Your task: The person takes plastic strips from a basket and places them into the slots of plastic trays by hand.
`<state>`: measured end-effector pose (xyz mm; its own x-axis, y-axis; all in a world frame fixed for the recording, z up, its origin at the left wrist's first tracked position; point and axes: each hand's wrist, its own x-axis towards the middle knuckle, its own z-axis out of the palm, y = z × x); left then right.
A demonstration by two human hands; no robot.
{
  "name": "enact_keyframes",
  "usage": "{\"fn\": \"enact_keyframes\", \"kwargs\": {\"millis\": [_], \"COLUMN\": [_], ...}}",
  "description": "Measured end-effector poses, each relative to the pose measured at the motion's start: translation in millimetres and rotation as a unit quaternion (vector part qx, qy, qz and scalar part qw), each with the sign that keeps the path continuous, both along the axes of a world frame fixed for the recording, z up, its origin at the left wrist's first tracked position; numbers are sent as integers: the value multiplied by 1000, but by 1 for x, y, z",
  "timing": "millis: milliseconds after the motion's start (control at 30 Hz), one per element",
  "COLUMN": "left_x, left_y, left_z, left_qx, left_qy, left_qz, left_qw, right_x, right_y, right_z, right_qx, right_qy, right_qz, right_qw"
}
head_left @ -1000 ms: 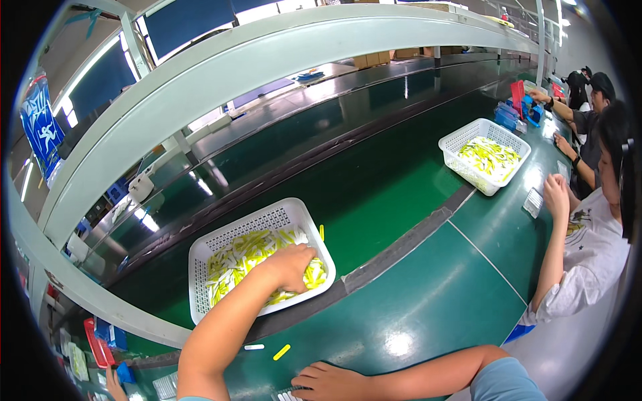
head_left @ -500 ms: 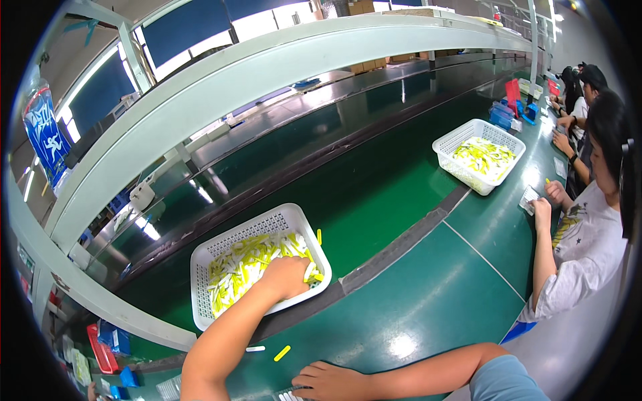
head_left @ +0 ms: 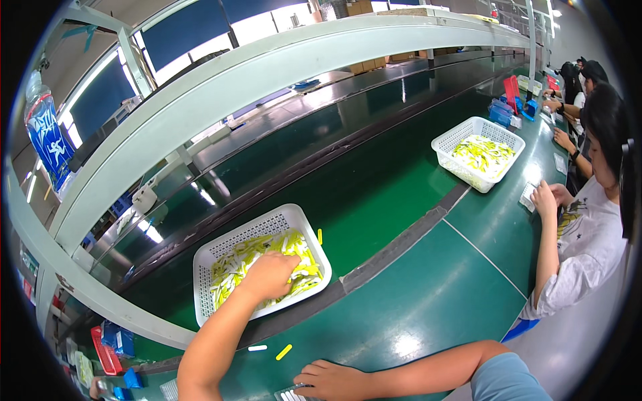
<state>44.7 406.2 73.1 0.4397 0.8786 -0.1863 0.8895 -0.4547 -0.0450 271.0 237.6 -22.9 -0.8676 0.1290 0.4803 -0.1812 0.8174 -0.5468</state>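
Observation:
My left hand [head_left: 271, 275] reaches into a white perforated basket [head_left: 200, 279] filled with small yellow and white strips [head_left: 267, 244]. Its fingers bend down into the pile and look closed, but what they hold is hidden. On the green bench, my right hand [head_left: 334, 381] lies low with its fingers spread, touching a clear tray [head_left: 284, 391] that holds several white pieces. Just beyond that tray, a yellow strip [head_left: 284, 352] and a white strip [head_left: 257, 348] lie loose. One more yellow strip [head_left: 319, 236] stands out by the basket's right rim.
A second white basket [head_left: 441, 144] of strips stands farther right, before blue and red bins [head_left: 511, 100]. A co-worker [head_left: 588, 220] sits at the right, hands over a small tray [head_left: 527, 196]. A pale beam [head_left: 301, 45] arches overhead. Red and blue containers [head_left: 110, 344] stand lower left.
My left hand has moved left within the basket, away from its right corner toward the middle of the pile. The right hand stays put. The co-worker's hands have drawn together.

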Motion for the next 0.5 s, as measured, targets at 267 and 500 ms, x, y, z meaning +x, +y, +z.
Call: {"fn": "enact_keyframes", "kwargs": {"millis": [267, 500], "left_x": [3, -39], "left_y": [-11, -3], "left_z": [18, -1], "left_qx": [-14, -85], "left_qy": [-205, -67], "left_qz": [142, 140], "left_qw": [968, 984], "right_x": [0, -1], "right_y": [1, 0], "right_z": [-1, -2], "right_qx": [-5, 3], "right_qy": [-1, 4], "right_qz": [-2, -1], "right_qw": [1000, 1000]}}
